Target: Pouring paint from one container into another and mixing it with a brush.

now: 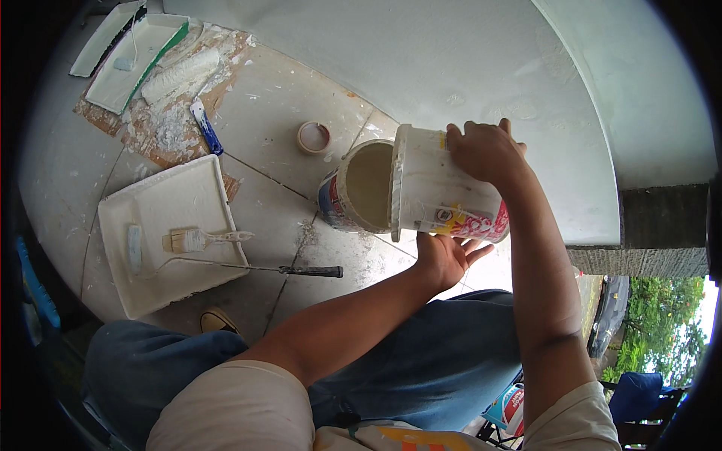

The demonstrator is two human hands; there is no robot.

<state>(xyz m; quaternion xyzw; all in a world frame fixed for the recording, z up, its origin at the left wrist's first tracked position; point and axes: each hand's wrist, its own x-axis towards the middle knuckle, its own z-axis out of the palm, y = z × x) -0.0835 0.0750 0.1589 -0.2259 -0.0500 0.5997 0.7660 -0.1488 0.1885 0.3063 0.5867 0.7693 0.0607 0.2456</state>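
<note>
Plastic bucket (447,184) lies tipped sideways, its mouth at the rim of a second bucket (336,201); my right hand (489,152) clasps its base end, my left hand (445,261) supports it beneath, fingers spread. Leftward, a paint tray (173,197) bears a paintbrush (197,240) and paint roller (134,248).

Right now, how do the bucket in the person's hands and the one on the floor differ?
The held bucket is tipped, mouth toward the floor bucket, which appears upright. The held bucket's inside is hidden; the floor bucket's inside shows through its open top. The held bucket has pink and yellow print, while the floor bucket's visible print is mainly blue. Both are round with pale rims.
</note>
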